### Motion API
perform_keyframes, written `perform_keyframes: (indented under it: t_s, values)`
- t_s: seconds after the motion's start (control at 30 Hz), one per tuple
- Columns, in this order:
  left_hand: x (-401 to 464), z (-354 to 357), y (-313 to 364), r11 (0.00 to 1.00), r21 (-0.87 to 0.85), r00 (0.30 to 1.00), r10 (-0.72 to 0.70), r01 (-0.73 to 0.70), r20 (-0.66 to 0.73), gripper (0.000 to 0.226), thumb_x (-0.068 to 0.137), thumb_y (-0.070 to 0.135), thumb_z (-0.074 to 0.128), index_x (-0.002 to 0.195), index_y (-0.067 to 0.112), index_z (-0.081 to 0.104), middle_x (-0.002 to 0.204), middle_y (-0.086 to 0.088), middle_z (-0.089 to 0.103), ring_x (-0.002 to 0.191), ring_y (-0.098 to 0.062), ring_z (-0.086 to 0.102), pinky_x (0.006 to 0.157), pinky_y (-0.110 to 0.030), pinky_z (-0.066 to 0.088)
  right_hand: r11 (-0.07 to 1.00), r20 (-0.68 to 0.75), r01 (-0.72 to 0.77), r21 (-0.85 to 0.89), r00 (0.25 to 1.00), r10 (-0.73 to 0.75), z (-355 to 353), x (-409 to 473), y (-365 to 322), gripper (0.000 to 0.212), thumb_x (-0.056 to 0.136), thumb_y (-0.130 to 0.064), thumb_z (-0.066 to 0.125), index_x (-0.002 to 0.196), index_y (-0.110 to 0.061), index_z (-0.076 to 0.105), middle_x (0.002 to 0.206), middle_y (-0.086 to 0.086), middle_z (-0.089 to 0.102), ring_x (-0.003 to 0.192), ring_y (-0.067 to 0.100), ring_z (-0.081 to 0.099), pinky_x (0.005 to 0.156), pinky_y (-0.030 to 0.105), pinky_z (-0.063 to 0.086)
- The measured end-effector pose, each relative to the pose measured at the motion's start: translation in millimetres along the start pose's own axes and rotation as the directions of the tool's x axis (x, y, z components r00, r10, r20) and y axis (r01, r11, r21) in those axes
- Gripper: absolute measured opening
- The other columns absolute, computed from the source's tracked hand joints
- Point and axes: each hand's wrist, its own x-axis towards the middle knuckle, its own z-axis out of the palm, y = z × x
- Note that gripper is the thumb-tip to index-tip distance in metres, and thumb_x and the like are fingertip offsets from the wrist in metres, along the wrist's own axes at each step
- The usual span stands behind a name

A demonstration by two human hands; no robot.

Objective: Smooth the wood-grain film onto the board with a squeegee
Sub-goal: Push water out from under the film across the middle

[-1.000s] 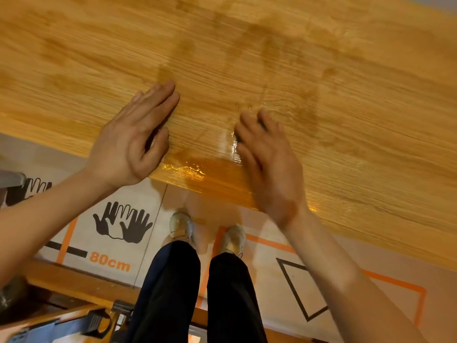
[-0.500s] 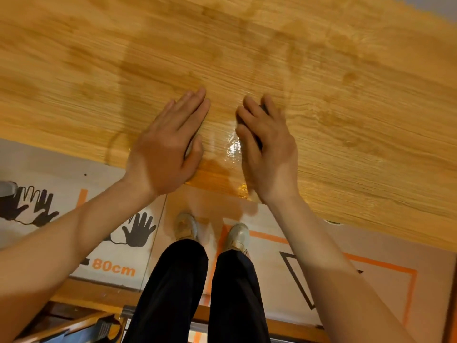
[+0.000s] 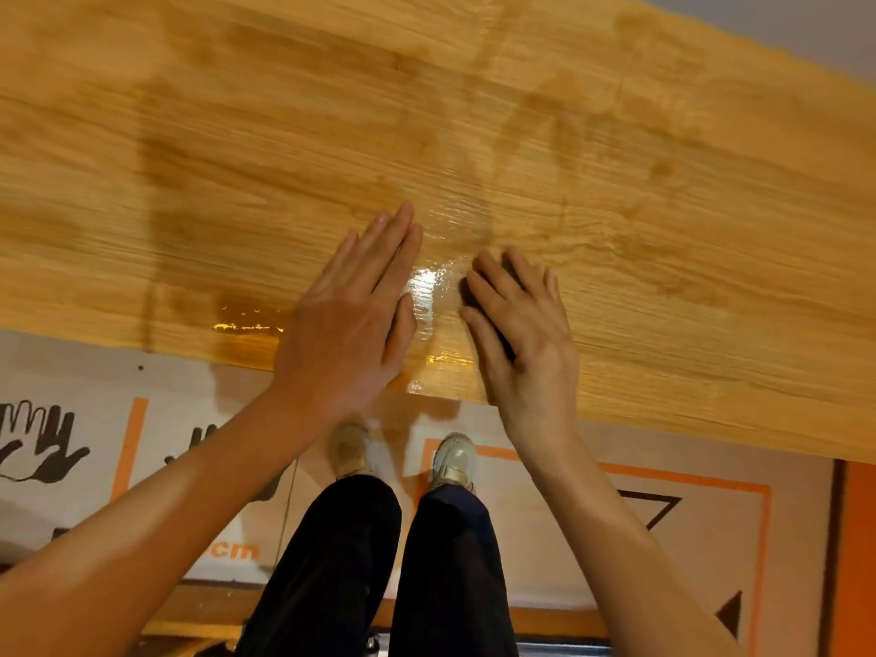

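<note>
The wood-grain film (image 3: 663, 206) covers a long board that runs across the upper view. It looks wet, with darker streaks and a glossy patch (image 3: 426, 282) near the front edge. My left hand (image 3: 351, 320) lies flat on the film, fingers together, just left of that patch. My right hand (image 3: 526, 343) presses down beside it on a dark squeegee (image 3: 510, 271). Only slivers of the squeegee show between and under the fingers. Both hands are close to the board's near edge, a palm's width apart.
Below the board lies a floor sheet (image 3: 545, 467) printed with black hand symbols, orange lines and a triangle. My dark trouser legs (image 3: 388, 561) and pale shoes stand right under the hands. A wooden rail (image 3: 199, 604) crosses the bottom left.
My left hand has slid to the right along the film until it lies next to my right hand. The right hand stays pressed on the squeegee near the front edge.
</note>
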Motion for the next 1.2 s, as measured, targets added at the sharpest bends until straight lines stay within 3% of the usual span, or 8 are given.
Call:
perform_keyframes:
  t_s: [0.23,0.37,0.5,0.6,0.73,0.9,1.0,1.2]
  values:
    - [2.7,0.7,-1.8,0.999,-0.032,1.000,0.002,-0.002,-0.001,0.055,0.106,0.022,0.032,0.157,0.003,0.029,0.167,-0.012,0.023,0.155,-0.025,0.021,0.128,-0.039,0.014,0.872,-0.275,-0.471,-0.132,0.863,0.424,-32.9,-14.5,29.3,0.042,0.105,-0.017,0.038,0.144,-0.003,0.043,0.154,0.009,0.036,0.148,0.025,0.020,0.122,0.039,0.015]
    - [2.7,-0.1,-1.2,1.000,-0.007,1.000,0.005,-0.005,0.011,0.055,0.106,0.021,0.033,0.158,0.003,0.029,0.167,-0.012,0.022,0.156,-0.024,0.020,0.128,-0.039,0.014,0.957,-0.174,-0.259,-0.133,0.956,0.235,28.1,12.7,-29.2,0.039,0.102,-0.011,0.043,0.140,0.001,0.047,0.150,0.015,0.042,0.146,0.028,0.025,0.121,0.042,0.021]
    - [3.6,-0.9,-1.4,1.000,0.005,1.000,0.014,-0.014,0.024,0.055,0.106,0.022,0.031,0.157,0.003,0.029,0.167,-0.011,0.022,0.156,-0.023,0.019,0.128,-0.035,0.009,0.989,-0.027,-0.067,-0.133,0.998,0.063,25.0,20.9,-24.9,0.038,0.103,-0.012,0.046,0.139,-0.002,0.049,0.150,0.011,0.042,0.147,0.024,0.021,0.123,0.036,0.009]
    - [2.4,0.4,-0.8,1.000,0.004,0.999,0.011,-0.011,0.038,0.056,0.106,0.024,0.030,0.158,0.003,0.027,0.168,-0.012,0.020,0.156,-0.023,0.018,0.129,-0.033,0.005,0.980,-0.101,-0.167,-0.109,0.983,0.156,-15.1,2.0,20.4,0.036,0.101,-0.009,0.048,0.136,-0.002,0.053,0.148,0.010,0.045,0.146,0.023,0.024,0.123,0.038,0.011]
    - [3.8,0.1,-1.4,1.000,0.020,0.999,0.005,-0.006,0.043,0.057,0.107,0.026,0.029,0.158,0.003,0.025,0.168,-0.011,0.019,0.156,-0.023,0.017,0.129,-0.035,0.006,0.918,-0.297,-0.393,0.055,0.871,0.391,-29.6,-1.0,37.4,0.032,0.098,-0.006,0.053,0.129,-0.001,0.059,0.142,0.010,0.052,0.143,0.023,0.033,0.119,0.046,0.024]
    - [5.7,-1.7,-2.4,1.000,0.000,0.998,0.010,-0.010,0.059,0.058,0.105,0.024,0.034,0.158,0.003,0.026,0.168,-0.010,0.019,0.157,-0.022,0.015,0.129,-0.035,0.006,0.994,-0.118,-0.107,0.010,0.987,0.108,40.2,42.1,-25.2,0.036,0.096,-0.013,0.051,0.128,0.001,0.059,0.140,0.015,0.054,0.140,0.030,0.037,0.121,0.034,0.017]
    - [4.9,-2.8,-1.0,1.000,-0.009,0.997,0.003,-0.002,0.078,0.058,0.106,0.025,0.034,0.159,0.003,0.026,0.169,-0.010,0.018,0.157,-0.021,0.013,0.129,-0.034,0.006,1.000,-0.048,0.008,0.001,0.999,-0.008,37.4,44.5,-20.2,0.034,0.094,-0.004,0.060,0.127,0.000,0.060,0.139,0.014,0.055,0.138,0.030,0.040,0.120,0.035,0.020]
    - [7.6,-6.0,1.3,0.996,-0.080,0.996,-0.036,0.043,0.085,0.057,0.106,0.028,0.034,0.157,0.003,0.030,0.168,-0.008,0.021,0.156,-0.020,0.015,0.128,-0.028,0.003,0.972,-0.134,-0.233,-0.024,0.964,0.227,-57.7,2.8,67.5,0.035,0.099,-0.007,0.053,0.134,-0.005,0.056,0.144,0.006,0.049,0.143,0.022,0.034,0.120,0.045,0.022]
